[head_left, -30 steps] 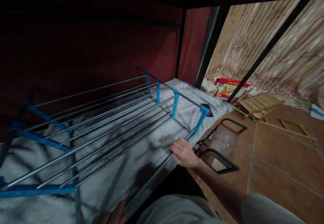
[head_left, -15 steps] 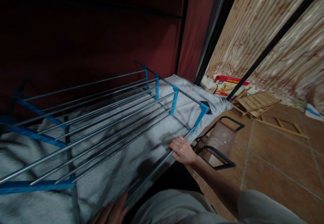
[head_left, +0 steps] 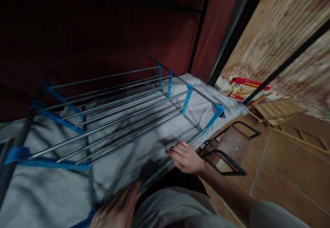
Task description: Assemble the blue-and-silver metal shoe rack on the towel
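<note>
A shoe rack of thin grey metal tubes with blue plastic brackets lies along the bed. Under it spreads a grey blanket. My right hand is closed over the rack's near tube, not far from the blue bracket at the right corner. At the bottom of the view, my left hand bends over the same tube by the near left corner. Its fingers lie together across the tube, and their tips are partly hidden. A dark phone rests on the blanket behind the right corner bracket.
Black metal posts rise at the bed's end, before a dark red wall. On the tiled floor stands a chair-like black-framed piece. Farther off are wooden slats and a red-and-yellow box.
The view has swung left, so the scene sits farther right and more of the rack's left end shows. My left hand has come further into view; both hands stay at the near tube.
</note>
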A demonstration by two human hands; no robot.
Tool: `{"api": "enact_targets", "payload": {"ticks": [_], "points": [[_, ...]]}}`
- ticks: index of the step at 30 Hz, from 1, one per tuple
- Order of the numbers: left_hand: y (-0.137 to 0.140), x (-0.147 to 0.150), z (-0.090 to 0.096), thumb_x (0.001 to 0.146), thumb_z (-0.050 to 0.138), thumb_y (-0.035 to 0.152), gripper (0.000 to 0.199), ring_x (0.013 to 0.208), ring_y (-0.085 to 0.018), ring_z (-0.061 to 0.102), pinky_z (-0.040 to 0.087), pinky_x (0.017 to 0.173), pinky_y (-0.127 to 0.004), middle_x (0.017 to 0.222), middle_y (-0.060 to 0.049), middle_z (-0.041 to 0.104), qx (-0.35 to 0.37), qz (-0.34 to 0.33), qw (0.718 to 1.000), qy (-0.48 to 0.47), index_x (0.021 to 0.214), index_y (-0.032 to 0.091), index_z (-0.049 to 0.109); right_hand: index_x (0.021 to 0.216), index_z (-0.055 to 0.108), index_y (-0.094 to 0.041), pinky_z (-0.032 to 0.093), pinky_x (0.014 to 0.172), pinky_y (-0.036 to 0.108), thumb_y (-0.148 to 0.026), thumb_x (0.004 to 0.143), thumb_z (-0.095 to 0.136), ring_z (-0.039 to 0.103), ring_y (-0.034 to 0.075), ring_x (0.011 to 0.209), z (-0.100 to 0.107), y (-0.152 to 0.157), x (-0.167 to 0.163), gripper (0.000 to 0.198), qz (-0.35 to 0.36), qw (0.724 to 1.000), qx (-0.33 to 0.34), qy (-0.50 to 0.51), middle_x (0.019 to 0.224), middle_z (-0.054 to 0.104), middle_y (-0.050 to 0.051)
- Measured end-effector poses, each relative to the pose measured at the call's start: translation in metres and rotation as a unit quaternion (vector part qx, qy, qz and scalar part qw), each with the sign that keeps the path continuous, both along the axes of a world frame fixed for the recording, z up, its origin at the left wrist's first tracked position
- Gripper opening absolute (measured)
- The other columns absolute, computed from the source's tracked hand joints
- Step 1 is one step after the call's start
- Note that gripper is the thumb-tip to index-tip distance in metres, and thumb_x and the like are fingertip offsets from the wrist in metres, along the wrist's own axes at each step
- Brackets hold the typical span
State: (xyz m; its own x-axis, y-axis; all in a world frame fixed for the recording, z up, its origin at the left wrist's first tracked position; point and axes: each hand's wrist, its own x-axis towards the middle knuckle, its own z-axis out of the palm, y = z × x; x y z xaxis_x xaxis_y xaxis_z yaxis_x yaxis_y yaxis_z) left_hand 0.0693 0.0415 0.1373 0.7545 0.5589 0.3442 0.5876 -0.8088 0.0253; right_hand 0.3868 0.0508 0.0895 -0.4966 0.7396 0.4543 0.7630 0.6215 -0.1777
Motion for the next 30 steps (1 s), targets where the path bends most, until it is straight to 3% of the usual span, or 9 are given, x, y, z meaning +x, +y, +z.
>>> {"api": "enact_targets", "payload": {"ticks": [3, 7, 12, 16, 19, 22, 24, 27, 30], "points": [[-0.012, 0.016, 0.016, 0.099, 0.04, 0.017, 0.03, 0.077, -0.019, 0.073, 0.057, 0.062, -0.028, 0.095, -0.005, 0.076, -0.07, 0.084, 0.993, 0.042, 0.114, 0.019, 0.066, 0.131, 0.053, -0.015, 0.044, 0.09, 0.035, -0.018, 0.098, 0.048, 0.058, 0.019, 0.097, 0.014, -0.007, -0.029, 0.034, 0.085, 0.996, -0.026, 0.0, 0.11, 0.067, 0.009], [-0.023, 0.028, 0.022, 0.095, 0.05, 0.013, 0.03, 0.092, -0.022, 0.07, 0.057, 0.077, -0.034, 0.105, -0.008, 0.073, -0.148, 0.151, 0.975, 0.062, 0.122, 0.018, 0.062, 0.127, 0.056, -0.016, 0.046, 0.081, 0.035, -0.021, 0.101, 0.048, 0.061, 0.02, 0.089, 0.018, -0.004, -0.051, 0.028, 0.13, 0.99, -0.038, -0.041, 0.103, 0.067, 0.008], [-0.041, 0.022, 0.028, 0.096, 0.054, 0.019, 0.035, 0.112, -0.023, 0.062, 0.047, 0.101, -0.04, 0.124, -0.01, 0.067, -0.07, 0.15, 0.985, -0.048, 0.131, 0.02, 0.057, 0.119, 0.06, -0.017, 0.045, 0.072, 0.033, -0.02, 0.103, 0.043, 0.062, 0.019, 0.082, 0.01, 0.008, -0.051, 0.024, 0.142, 0.987, -0.031, -0.074, 0.1, 0.067, 0.008], [-0.063, -0.004, 0.033, 0.091, 0.06, 0.009, 0.027, 0.098, -0.018, 0.062, 0.048, 0.094, -0.035, 0.102, -0.006, 0.069, 0.044, 0.19, 0.961, -0.193, 0.115, 0.02, 0.064, 0.125, 0.059, -0.016, 0.045, 0.071, 0.032, -0.022, 0.104, 0.042, 0.063, 0.018, 0.082, 0.01, 0.011, -0.05, 0.027, 0.152, 0.985, -0.02, -0.08, 0.1, 0.067, 0.008], [-0.069, -0.033, 0.037, 0.085, 0.066, 0.007, 0.029, 0.098, -0.019, 0.06, 0.047, 0.092, -0.036, 0.1, -0.005, 0.063, 0.155, 0.306, 0.896, -0.28, 0.11, 0.022, 0.065, 0.126, 0.059, -0.015, 0.046, 0.071, 0.031, -0.023, 0.105, 0.04, 0.064, 0.018, 0.082, 0.009, 0.012, -0.051, 0.03, 0.149, 0.986, -0.007, -0.075, 0.1, 0.068, 0.008], [-0.061, -0.057, 0.043, 0.091, 0.063, 0.025, 0.027, 0.112, -0.022, 0.056, 0.044, 0.1, -0.039, 0.115, -0.007, 0.059, 0.17, 0.429, 0.782, -0.419, 0.117, 0.023, 0.062, 0.124, 0.062, -0.016, 0.046, 0.07, 0.03, -0.026, 0.106, 0.039, 0.064, 0.017, 0.079, 0.01, 0.013, -0.051, 0.031, 0.143, 0.988, -0.007, -0.065, 0.098, 0.068, 0.008], [-0.05, -0.067, 0.047, 0.097, 0.054, 0.04, 0.032, 0.116, -0.023, 0.056, 0.044, 0.101, -0.039, 0.121, -0.009, 0.06, 0.056, 0.455, 0.713, -0.53, 0.121, 0.022, 0.06, 0.123, 0.063, -0.016, 0.047, 0.07, 0.03, -0.026, 0.106, 0.039, 0.063, 0.016, 0.077, 0.012, 0.013, -0.049, 0.031, 0.139, 0.989, -0.002, -0.056, 0.096, 0.067, 0.008], [-0.037, -0.072, 0.05, 0.099, 0.037, 0.056, 0.049, 0.105, -0.023, 0.063, 0.047, 0.093, -0.036, 0.108, -0.01, 0.068, -0.16, 0.416, 0.629, -0.637, 0.118, 0.018, 0.062, 0.126, 0.062, -0.016, 0.046, 0.07, 0.029, -0.024, 0.105, 0.041, 0.062, 0.015, 0.076, 0.017, 0.013, -0.047, 0.031, 0.134, 0.99, 0.012, -0.042, 0.096, 0.067, 0.007], [-0.03, -0.07, 0.049, 0.098, 0.032, 0.062, 0.059, 0.094, -0.022, 0.065, 0.046, 0.088, -0.035, 0.093, -0.009, 0.071, -0.245, 0.373, 0.616, -0.649, 0.119, 0.016, 0.061, 0.129, 0.061, -0.016, 0.045, 0.068, 0.029, -0.023, 0.104, 0.044, 0.06, 0.013, 0.073, 0.024, 0.012, -0.048, 0.031, 0.133, 0.99, 0.027, -0.032, 0.092, 0.065, 0.006]]}}
